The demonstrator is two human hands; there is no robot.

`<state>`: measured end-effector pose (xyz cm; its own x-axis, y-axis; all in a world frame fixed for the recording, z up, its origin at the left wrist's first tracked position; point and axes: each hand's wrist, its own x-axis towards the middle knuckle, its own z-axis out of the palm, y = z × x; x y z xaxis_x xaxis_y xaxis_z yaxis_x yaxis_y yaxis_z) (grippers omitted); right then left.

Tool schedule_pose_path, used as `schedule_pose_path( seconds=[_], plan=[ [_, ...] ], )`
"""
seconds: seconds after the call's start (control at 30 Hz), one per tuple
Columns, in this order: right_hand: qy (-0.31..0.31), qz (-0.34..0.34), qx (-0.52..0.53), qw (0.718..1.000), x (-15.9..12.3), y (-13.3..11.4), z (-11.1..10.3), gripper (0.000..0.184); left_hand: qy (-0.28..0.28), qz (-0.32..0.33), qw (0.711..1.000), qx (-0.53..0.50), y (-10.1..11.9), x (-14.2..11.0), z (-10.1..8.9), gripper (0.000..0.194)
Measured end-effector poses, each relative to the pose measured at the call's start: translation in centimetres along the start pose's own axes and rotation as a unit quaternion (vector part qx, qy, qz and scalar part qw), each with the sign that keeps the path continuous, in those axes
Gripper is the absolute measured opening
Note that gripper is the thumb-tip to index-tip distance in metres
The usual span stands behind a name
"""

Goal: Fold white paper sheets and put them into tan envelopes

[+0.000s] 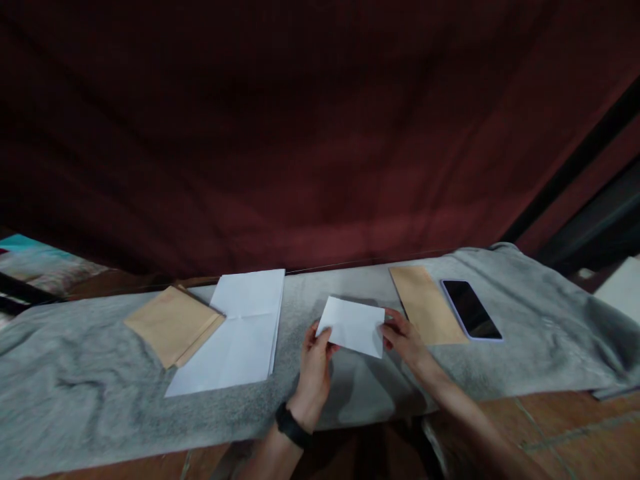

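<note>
"What are you seeing from where you're standing?"

"A small white paper (353, 327) is being held up above the grey cloth-covered worktop (304, 293). The left hand (314, 365) is gripping its left edge, and the right hand (403, 339) is pinching its right edge."

"So both are clamping on that one paper?"

"Yes, one at each end. A black band (293, 427) is circling the left wrist."

"And what's lying to the left?"

"Larger white sheets (245, 340) are lying there, showing creases, and some brown paper (170, 323) is overlapping their left side."

"What about the right?"

"A brown sheet (427, 307) is lying near the right hand, and a dark-screened phone (471, 310) is resting beside it. Behind everything, a dark red curtain (320, 147) is hanging."
</note>
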<state>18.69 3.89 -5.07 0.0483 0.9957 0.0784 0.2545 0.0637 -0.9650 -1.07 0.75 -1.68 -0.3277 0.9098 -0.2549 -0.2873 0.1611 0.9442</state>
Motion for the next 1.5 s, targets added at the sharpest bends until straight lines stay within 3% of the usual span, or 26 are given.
schedule_pose_path(
  seconds=[0.17, 0.23, 0.3, 0.37, 0.5, 0.9, 1.1, 1.3, 1.4, 1.5],
  plan=[
    [0.009, 0.003, -0.081, 0.997, 0.2, 0.9, -0.8, 0.044, -0.044, -0.003, 0.993, 0.106, 0.2, 1.6, -2.6, 0.034],
    [0.015, -0.015, -0.130, 0.991, 0.0, 1.0, -0.9, 0.044, -0.055, 0.036, 0.981, 0.180, 0.5, 1.7, -3.0, 0.033],
    [0.021, -0.044, -0.206, 0.977, -0.2, 1.1, -0.8, 0.045, -0.059, 0.095, 0.947, 0.302, 0.6, 1.4, -3.0, 0.036],
    [0.027, -0.073, -0.278, 0.957, -0.3, 1.1, -0.5, 0.045, -0.064, 0.140, 0.892, 0.425, 0.7, 1.0, -2.9, 0.038],
    [0.030, -0.099, -0.330, 0.938, -0.2, 1.1, -0.1, 0.046, -0.073, 0.163, 0.820, 0.543, 0.8, 0.4, -2.7, 0.040],
    [0.018, -0.122, -0.418, 0.900, -0.2, 0.5, 0.7, 0.048, -0.059, 0.175, 0.738, 0.649, 1.2, -0.1, -1.8, 0.034],
    [0.019, -0.136, -0.457, 0.879, -0.5, -0.1, 0.6, 0.048, -0.067, 0.261, 0.674, 0.688, 1.3, -0.8, -1.6, 0.033],
    [0.020, -0.157, -0.457, 0.875, -1.0, -1.1, 1.0, 0.047, -0.152, 0.361, 0.666, 0.635, -1.7, -1.2, -1.1, 0.046],
    [-0.032, -0.209, -0.416, 0.884, -2.0, -1.4, 2.1, 0.048, -0.163, 0.373, 0.647, 0.645, -3.4, -1.6, -1.0, 0.057],
    [-0.095, -0.261, -0.404, 0.871, -3.3, -1.1, 3.3, 0.051, -0.156, 0.384, 0.627, 0.659, -4.3, -1.8, -1.2, 0.059]
  ],
)
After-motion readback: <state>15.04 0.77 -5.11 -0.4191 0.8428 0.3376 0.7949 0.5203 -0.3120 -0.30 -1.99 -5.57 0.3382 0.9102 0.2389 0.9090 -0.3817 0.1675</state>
